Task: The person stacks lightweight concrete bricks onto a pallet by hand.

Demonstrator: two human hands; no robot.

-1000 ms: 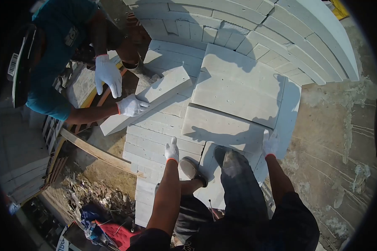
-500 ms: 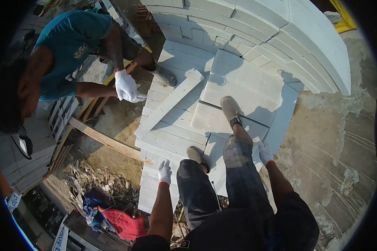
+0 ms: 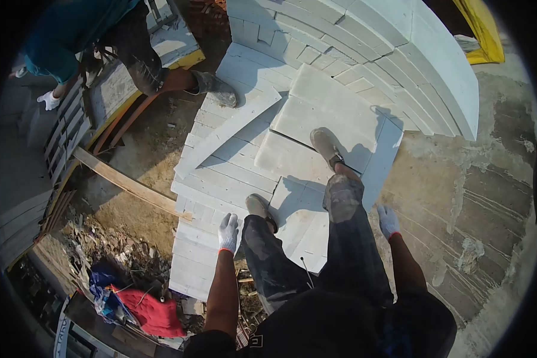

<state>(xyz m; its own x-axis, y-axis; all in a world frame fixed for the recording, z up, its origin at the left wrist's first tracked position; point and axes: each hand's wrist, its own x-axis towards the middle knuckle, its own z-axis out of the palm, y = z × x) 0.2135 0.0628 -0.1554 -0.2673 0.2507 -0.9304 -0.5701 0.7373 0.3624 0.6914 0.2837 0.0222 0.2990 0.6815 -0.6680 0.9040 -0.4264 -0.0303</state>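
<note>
My left hand (image 3: 228, 232), in a white glove with an orange cuff, hangs over the lower left of the stacked white blocks (image 3: 204, 200). Its fingers are stretched out and nothing is in them. On the other side, my right hand (image 3: 388, 221) wears a matching glove and is held off beside my knee, fingers extended, without an object. One long white block (image 3: 227, 134) lies diagonally across the stack. Larger pale blocks (image 3: 328, 101) lie flat under my right shoe (image 3: 325, 146); my left shoe (image 3: 258, 207) rests on the stack too.
A tall curved stack of white blocks (image 3: 388, 45) rises ahead. At upper left a co-worker has one boot (image 3: 216, 89) on my stack's edge. A wooden plank (image 3: 131, 182) spans the gap at left. Rubble and a red cloth (image 3: 149, 310) lie below; concrete floor (image 3: 441, 179) extends right.
The co-worker has leaned away to the upper left, with a gloved hand now far from the long block. My right hand has come away from the blocks' edge. My view has shifted slightly.
</note>
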